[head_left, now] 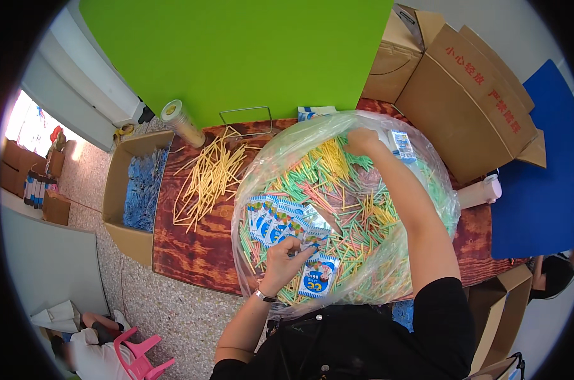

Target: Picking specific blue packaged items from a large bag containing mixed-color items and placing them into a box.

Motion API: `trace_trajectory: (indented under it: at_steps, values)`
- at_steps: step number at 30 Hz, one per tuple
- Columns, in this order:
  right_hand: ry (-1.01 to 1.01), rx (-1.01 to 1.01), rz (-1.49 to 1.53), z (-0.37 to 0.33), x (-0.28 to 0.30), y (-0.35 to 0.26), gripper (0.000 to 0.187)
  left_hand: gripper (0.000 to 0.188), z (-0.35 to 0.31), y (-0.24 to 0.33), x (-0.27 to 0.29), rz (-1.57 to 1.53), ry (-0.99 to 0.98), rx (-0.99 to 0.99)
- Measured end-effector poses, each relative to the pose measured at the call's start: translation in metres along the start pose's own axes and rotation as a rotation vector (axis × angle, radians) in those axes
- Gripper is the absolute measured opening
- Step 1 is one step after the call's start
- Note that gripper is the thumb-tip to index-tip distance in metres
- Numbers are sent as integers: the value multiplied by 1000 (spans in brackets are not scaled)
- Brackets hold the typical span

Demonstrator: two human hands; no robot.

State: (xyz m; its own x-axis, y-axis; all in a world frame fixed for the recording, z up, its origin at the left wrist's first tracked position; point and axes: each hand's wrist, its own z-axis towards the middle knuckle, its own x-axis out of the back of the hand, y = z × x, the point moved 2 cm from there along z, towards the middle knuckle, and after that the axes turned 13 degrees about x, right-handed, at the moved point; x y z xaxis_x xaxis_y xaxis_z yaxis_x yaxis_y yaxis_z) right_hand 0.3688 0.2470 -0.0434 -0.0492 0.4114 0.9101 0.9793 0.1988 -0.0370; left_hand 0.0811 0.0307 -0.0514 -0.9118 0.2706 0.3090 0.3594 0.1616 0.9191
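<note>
A large clear plastic bag (pixel 435 190) lies spread open on the table, full of short thin sticks (pixel 321 161) in green, yellow and pink. At its near left side my left hand (pixel 283 263) pinches a small blue-and-white packet (pixel 315 238) between thumb and fingers. A row of similar packets (pixel 277 221) rests on the sticks just beyond it, and a single packet (pixel 318 275) lies to its right. My right hand (pixel 363 142) reaches to the far side of the bag and is closed over green sticks; what its fingers hold is hidden.
Long pale-yellow sticks (pixel 214 177) are piled on the red-brown table (pixel 173 256), near a clear canister (pixel 182 123) and a wire stand (pixel 246 118). A carton (pixel 113 190) of blue packets stands at the left. Large cardboard boxes (pixel 464 95) and a pale cylinder (pixel 480 193) are at the right.
</note>
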Motion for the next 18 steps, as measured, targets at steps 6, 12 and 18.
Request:
trace_trajectory:
  at_steps: [6,12,18]
  values:
    - [-12,-21,8,20,-23,7,32,27,-1,8,-3,32,27,-43]
    - [-68,-1,15,-17,-15,19,31,26,0,15,-5,64,24,-56]
    - [114,180,193,-77,-23,36,33,15,20,19,-14,65,-85,18]
